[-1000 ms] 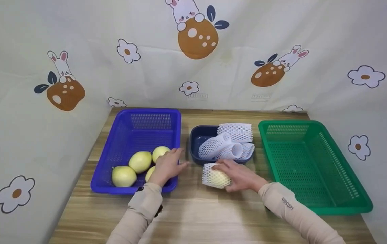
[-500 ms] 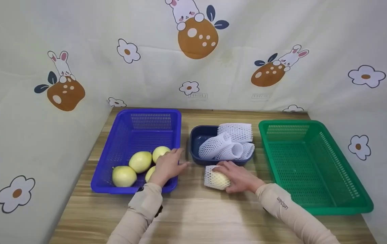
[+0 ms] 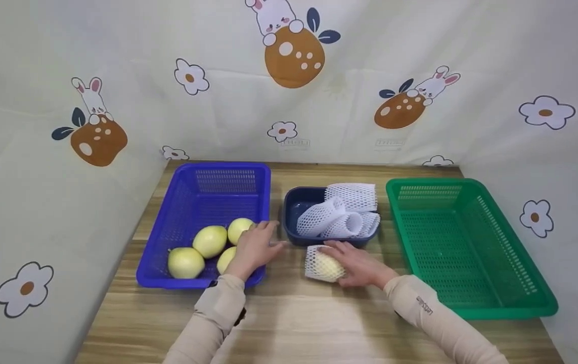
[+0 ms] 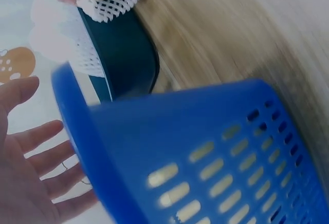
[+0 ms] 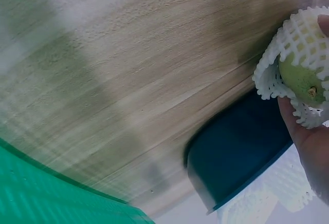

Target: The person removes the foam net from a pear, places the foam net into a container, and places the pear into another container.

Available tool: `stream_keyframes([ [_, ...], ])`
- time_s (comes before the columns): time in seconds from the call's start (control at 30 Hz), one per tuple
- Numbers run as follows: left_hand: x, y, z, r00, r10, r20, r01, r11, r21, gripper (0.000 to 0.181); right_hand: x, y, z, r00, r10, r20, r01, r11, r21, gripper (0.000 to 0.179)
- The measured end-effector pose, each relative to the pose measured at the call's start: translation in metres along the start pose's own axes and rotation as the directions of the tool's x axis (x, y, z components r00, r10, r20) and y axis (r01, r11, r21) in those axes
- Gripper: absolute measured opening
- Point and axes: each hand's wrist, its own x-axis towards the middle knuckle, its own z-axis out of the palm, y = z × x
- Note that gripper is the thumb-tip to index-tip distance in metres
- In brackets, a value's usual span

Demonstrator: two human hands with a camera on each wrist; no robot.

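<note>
In the head view my right hand grips a pear in a white foam net sleeve, low over the wooden table. The right wrist view shows the yellow-green pear with its stem end facing out of the sleeve's opening. My left hand is over the right rim of the blue basket, beside the bare pears in it. Nothing is held in it: the left wrist view has the left hand's fingers spread, loosely extended, at the basket's rim.
A navy box holding several foam net sleeves stands at the middle, just behind the right hand. On the right is a green plastic basket. A patterned cloth hangs behind and at both sides of the table.
The sleeved pear and the right hand have shifted slightly, then stayed nearly still, the right hand's grip kept. My left hand has drifted a little to the right over the blue basket's rim.
</note>
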Motion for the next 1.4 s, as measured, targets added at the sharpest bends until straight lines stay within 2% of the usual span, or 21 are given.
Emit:
stream_keyframes([
  [0.13,0.0,0.009,0.005,0.997,0.063,-0.046,-0.067,0.995,-0.079,0.045,-0.004,0.0,0.0,1.0,0.0,-0.019,0.001,0.999,0.04,0.09],
  [0.27,-0.003,0.019,0.014,0.995,0.093,-0.047,-0.099,0.986,-0.136,0.044,-0.007,-0.001,0.0,0.998,-0.018,-0.06,0.025,0.993,0.112,0.086],
  [0.43,-0.01,0.031,0.032,0.995,0.083,0.057,-0.07,0.978,-0.197,0.05,-0.013,-0.002,0.002,0.997,0.006,-0.073,0.008,0.983,0.183,0.08],
  [0.57,-0.016,0.037,0.048,0.984,0.069,0.164,-0.027,0.969,-0.246,0.06,-0.016,-0.004,0.004,0.996,0.028,-0.089,-0.011,0.982,0.187,0.072],
  [0.63,-0.017,0.039,0.056,0.978,0.073,0.194,-0.018,0.962,-0.272,0.062,-0.017,-0.005,0.005,0.992,0.02,-0.127,0.003,0.983,0.182,0.068],
  [0.73,-0.017,0.041,0.065,0.975,0.08,0.206,-0.014,0.953,-0.304,0.062,-0.017,-0.006,0.006,0.979,-0.01,-0.205,0.046,0.984,0.173,0.061],
  [0.93,-0.018,0.044,0.075,0.973,0.103,0.206,-0.025,0.935,-0.353,0.062,-0.018,-0.008,0.011,0.934,-0.055,-0.353,0.114,0.982,0.149,0.047],
  [1.0,-0.018,0.045,0.078,0.974,0.109,0.197,-0.032,0.934,-0.357,0.062,-0.02,-0.008,0.013,0.932,-0.042,-0.359,0.1,0.984,0.145,0.051],
  [1.17,-0.016,0.046,0.082,0.979,0.131,0.157,-0.066,0.928,-0.366,0.055,-0.028,-0.009,0.021,0.965,0.049,-0.256,-0.008,0.987,0.161,0.069],
  [1.23,-0.015,0.047,0.083,0.979,0.138,0.148,-0.072,0.922,-0.38,0.053,-0.031,-0.009,0.024,0.968,0.075,-0.238,-0.035,0.985,0.169,0.071],
  [1.3,-0.015,0.047,0.084,0.981,0.134,0.141,-0.067,0.913,-0.402,0.053,-0.033,-0.01,0.026,0.96,0.08,-0.269,-0.034,0.985,0.171,0.071],
  [1.4,-0.015,0.047,0.084,0.986,0.107,0.128,-0.042,0.903,-0.429,0.054,-0.036,-0.009,0.027,0.932,0.059,-0.357,-0.006,0.989,0.149,0.068],
])
